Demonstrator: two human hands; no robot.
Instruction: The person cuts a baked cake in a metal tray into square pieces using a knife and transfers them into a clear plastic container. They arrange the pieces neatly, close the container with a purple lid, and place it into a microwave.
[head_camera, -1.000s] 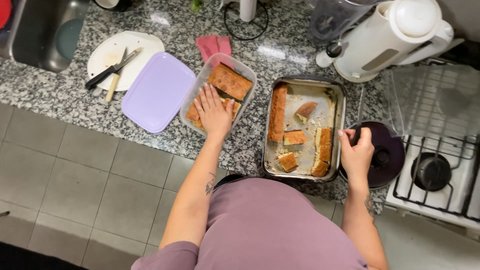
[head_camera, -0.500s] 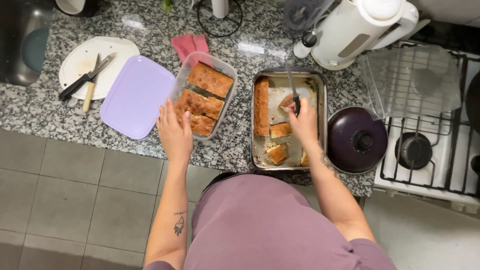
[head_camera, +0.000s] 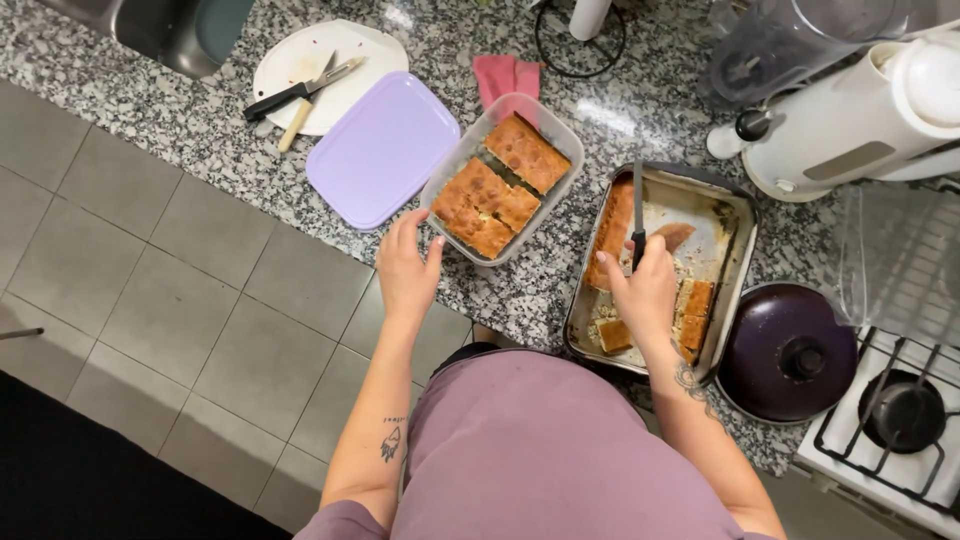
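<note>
Speckled granite counter (head_camera: 600, 110) ran along the top of the shot, and far left on it sat a white plate (head_camera: 375, 50) with a couple of knives (head_camera: 298, 92) lying across it. Just right of that was a flat lilac lid (head_camera: 382, 150), right beside the clear plastic container (head_camera: 560, 125) but not on it. That container was packed with browned bake slices (head_camera: 495, 190), and a pink cloth (head_camera: 507, 75) poked out behind it. Your left hand (head_camera: 408, 270) was at the container's near corner, fingers loosely curled and slightly apart, touching or almost touching the rim; couldn't tell which. Moving right, the metal baking tray (head_camera: 735, 215) had one long strip (head_camera: 615, 225) down its left side plus a few smaller pieces. Your right hand (head_camera: 645, 290) was closed around the dark handle of a knife (head_camera: 637, 205), blade pointing away from you over the tray. Further right sat a dark purple pot lid (head_camera: 785, 350), then the stove burner (head_camera: 905, 410), with a white appliance (head_camera: 860, 110) up behind.
</note>
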